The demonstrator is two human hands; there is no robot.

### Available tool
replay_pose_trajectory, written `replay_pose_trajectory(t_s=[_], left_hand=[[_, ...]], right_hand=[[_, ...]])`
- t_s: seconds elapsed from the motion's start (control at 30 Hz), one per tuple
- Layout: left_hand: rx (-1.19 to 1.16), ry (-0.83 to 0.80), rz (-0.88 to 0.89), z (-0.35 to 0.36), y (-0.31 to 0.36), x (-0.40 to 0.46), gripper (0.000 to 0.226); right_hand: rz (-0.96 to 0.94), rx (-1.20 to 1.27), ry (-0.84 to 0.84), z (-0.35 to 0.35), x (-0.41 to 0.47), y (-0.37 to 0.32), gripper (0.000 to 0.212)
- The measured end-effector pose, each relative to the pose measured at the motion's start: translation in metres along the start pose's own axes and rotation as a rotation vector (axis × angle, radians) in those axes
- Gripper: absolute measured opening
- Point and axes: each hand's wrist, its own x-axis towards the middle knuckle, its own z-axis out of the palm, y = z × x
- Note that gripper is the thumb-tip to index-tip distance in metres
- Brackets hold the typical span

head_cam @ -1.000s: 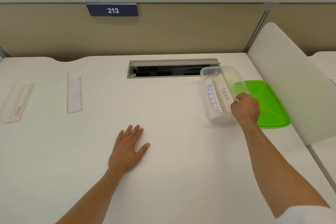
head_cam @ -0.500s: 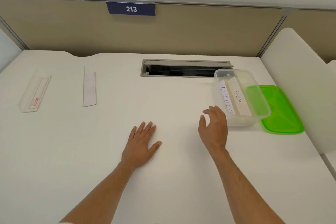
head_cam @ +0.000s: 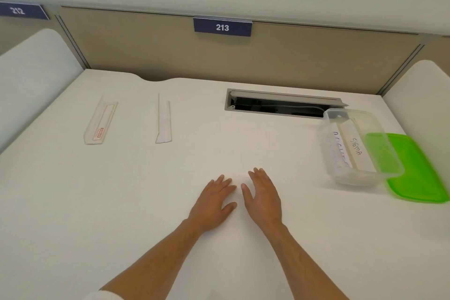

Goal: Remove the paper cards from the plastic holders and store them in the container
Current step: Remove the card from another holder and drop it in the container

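Observation:
Two clear plastic holders lie on the white desk at the far left: one (head_cam: 99, 123) with a red-printed label inside, the other (head_cam: 163, 122) showing a white strip. A clear plastic container (head_cam: 360, 146) stands at the right and holds two handwritten paper cards (head_cam: 354, 151), one reading SIGMA. My left hand (head_cam: 214, 202) rests flat on the desk in the middle, fingers apart, empty. My right hand (head_cam: 263, 196) lies flat right beside it, also empty, well left of the container.
A green lid (head_cam: 421, 173) lies under and right of the container. A grey cable slot (head_cam: 280, 103) is sunk into the desk at the back. White side dividers (head_cam: 29, 65) flank the desk; a beige back panel carries a sign 213 (head_cam: 222, 27).
My right hand let go of the container, which settled flat, and came back left to rest beside my left hand. The camera view swung left.

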Motion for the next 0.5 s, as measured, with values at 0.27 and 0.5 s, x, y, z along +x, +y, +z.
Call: replay_pose_trajectory(t_s=[0.27,0.5], left_hand=[[0.078,0.208,-0.107,-0.042,-0.07,-0.028,0.054],[0.139,0.274,-0.266,-0.087,-0.111,-0.016,0.051]], right_hand=[[-0.054,-0.102,-0.149,0.049,0.007,-0.045,0.078],[-0.034,-0.166,-0.174,0.077,0.022,-0.063,0.08]])
